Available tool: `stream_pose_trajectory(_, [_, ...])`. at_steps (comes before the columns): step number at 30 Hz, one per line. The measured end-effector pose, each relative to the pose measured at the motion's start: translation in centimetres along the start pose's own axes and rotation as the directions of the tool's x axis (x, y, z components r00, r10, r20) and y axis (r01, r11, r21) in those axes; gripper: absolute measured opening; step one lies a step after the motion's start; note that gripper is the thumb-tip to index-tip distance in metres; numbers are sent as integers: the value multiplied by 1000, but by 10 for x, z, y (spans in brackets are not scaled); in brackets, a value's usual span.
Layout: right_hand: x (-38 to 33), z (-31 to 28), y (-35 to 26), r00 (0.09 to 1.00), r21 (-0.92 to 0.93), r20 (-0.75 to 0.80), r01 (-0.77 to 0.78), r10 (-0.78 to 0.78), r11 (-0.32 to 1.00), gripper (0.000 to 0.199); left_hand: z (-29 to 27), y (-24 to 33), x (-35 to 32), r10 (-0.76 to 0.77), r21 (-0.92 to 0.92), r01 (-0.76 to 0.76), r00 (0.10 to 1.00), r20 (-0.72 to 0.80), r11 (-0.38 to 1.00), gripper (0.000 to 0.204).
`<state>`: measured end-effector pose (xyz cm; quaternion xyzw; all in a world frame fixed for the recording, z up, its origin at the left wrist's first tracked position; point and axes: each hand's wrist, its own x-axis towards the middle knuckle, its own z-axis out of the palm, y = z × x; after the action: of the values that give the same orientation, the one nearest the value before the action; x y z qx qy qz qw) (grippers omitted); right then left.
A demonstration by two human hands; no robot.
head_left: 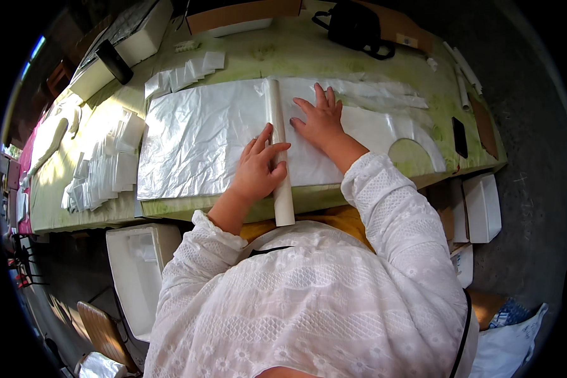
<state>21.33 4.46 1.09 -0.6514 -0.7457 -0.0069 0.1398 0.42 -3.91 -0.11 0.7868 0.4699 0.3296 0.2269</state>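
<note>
A pale, smooth tube (282, 192) lies across thin white plastic bags (189, 135) spread flat on the table, its near end jutting past the table edge toward me. My left hand (258, 165) rests at the tube's left side, fingers spread, with fingertips reaching onto it. To the right of the tube, my right hand (322, 118) lies on the plastic with fingers apart, holding nothing. Farther right, a bag with a rounded cut-out (416, 135) shows the green cloth through its handle gap.
Stacks of folded white packets (110, 157) lie at left, with more behind (192, 69). A black bag (353, 25), a phone (460, 137) and thin rolls (463, 72) sit on the green-covered table (252, 57). A white foam box (129, 271) stands below the edge at left.
</note>
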Motion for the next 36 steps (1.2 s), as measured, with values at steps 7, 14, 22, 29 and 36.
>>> stream_pose_trajectory(7, [67,10,7,971,11,117,-210,207,978,69,-2,4,0,-5,-13,5,1000,-8,1000,44])
stream_pose_trajectory(14, [61,-4,-1,969,-6,200,-149,147,989,61,-3,7,-3,-22,-33,21,999,-24,999,44])
stream_pose_trajectory(22, [70,-28,-15,925,-160,313,-172,216,972,59,-6,10,0,-1,-28,0,1000,-12,1000,43])
stream_pose_trajectory(29, [88,-16,-24,931,-146,281,-200,234,969,72,-9,15,-1,13,-32,-14,1000,-26,999,41])
stream_pose_trajectory(36, [-9,-24,-60,963,107,-28,270,-269,957,58,-5,9,-2,57,-4,-57,997,-57,998,37])
